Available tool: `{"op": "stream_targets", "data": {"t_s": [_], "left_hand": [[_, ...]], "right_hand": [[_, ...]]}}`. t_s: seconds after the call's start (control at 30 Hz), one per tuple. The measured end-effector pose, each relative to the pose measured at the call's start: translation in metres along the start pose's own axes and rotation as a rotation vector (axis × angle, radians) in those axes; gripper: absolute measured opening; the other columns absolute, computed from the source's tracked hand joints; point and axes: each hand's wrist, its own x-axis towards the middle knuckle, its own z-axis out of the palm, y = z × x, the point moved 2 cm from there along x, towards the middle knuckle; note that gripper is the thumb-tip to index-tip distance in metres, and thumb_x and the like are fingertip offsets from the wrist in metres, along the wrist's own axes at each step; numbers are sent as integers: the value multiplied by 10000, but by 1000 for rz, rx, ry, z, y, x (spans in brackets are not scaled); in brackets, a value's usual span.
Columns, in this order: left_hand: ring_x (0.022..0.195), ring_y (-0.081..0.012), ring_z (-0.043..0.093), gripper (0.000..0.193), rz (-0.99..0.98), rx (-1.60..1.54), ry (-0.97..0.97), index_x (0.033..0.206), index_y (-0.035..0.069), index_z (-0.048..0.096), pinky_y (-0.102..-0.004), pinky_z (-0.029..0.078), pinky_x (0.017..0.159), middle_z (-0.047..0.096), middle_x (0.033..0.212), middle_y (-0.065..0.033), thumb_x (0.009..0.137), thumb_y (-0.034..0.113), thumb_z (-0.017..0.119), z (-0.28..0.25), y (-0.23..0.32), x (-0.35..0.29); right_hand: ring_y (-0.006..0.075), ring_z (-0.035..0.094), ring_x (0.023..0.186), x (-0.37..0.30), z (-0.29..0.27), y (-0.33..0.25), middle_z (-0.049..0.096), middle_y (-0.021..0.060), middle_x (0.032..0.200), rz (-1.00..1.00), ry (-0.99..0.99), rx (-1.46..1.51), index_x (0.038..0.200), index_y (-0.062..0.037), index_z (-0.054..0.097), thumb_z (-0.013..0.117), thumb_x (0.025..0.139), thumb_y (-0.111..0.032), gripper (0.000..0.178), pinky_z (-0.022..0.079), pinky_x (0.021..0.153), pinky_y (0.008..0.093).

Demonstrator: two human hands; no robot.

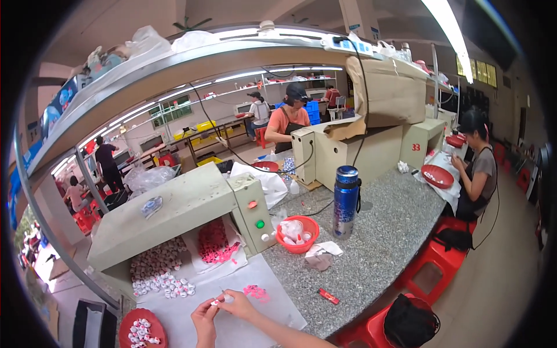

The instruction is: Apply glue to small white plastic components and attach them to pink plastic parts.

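Note:
Over a white sheet (278, 304) on the bench, my left hand (204, 318) pinches a small white piece with a red mark (215, 303). My right hand (239, 306) is closed close beside it, on a small white thing (228, 298) whose kind is too small to make out. Just beyond my right hand lies a little heap of flat pink pieces (256, 293). Many small white pieces with dark and red marks (165, 285) spread out from under the grey box-shaped machine (168, 211). More pink pieces (214, 240) lie on a white cloth inside its opening.
A red dish (125, 332) of white pieces stands at the near left. Right of the machine are an orange-red basket (313, 231), a blue bottle (346, 200), a crumpled cloth (319, 261) and a red lighter-like stick (328, 296). Co-workers (478, 168) sit around; red stools (429, 267) line the right edge.

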Motion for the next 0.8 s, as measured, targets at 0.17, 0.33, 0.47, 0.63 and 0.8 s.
{"op": "stream_targets", "data": {"t_s": [0.17, 0.33, 0.47, 0.63, 0.8], "left_hand": [[829, -198, 599, 200, -68, -42, -4, 955, -86, 558, -290, 498, 759, 606, 943, -185, 765, -23, 543, 2, -8, 6], [830, -208, 602, 197, -87, -90, -12, 954, -85, 557, -295, 498, 763, 608, 932, -176, 767, -24, 548, -9, -19, 7], [819, -193, 596, 231, -76, 41, -55, 970, -48, 575, -298, 481, 766, 619, 912, -142, 783, 88, 572, -17, -20, 4], [812, -168, 582, 310, -162, 235, -83, 956, 4, 630, -298, 445, 767, 643, 865, -101, 793, 265, 588, -17, -5, 1], [804, -164, 577, 283, -203, 271, -94, 925, 9, 635, -301, 443, 749, 639, 849, -104, 800, 257, 581, -16, -3, 2]], "right_hand": [[76, 522, 580, 3, -3, 17, 590, 28, 709, -47, 68, -148, 856, -26, 587, 658, 739, -205, 225, 424, 530, 229], [81, 545, 577, 5, 0, 24, 610, 37, 774, -247, 140, -284, 871, -29, 596, 663, 742, -214, 235, 446, 546, 253], [96, 559, 776, 0, 1, 15, 609, 50, 789, -71, 70, -278, 851, -17, 593, 676, 724, -152, 204, 440, 704, 239], [168, 566, 756, 1, 0, 21, 587, 77, 768, -93, 57, -332, 824, -25, 601, 661, 723, -190, 202, 447, 676, 281], [282, 569, 661, -2, 4, 8, 575, 130, 700, -192, 109, -549, 698, -45, 618, 615, 733, -334, 291, 454, 603, 378]]}}
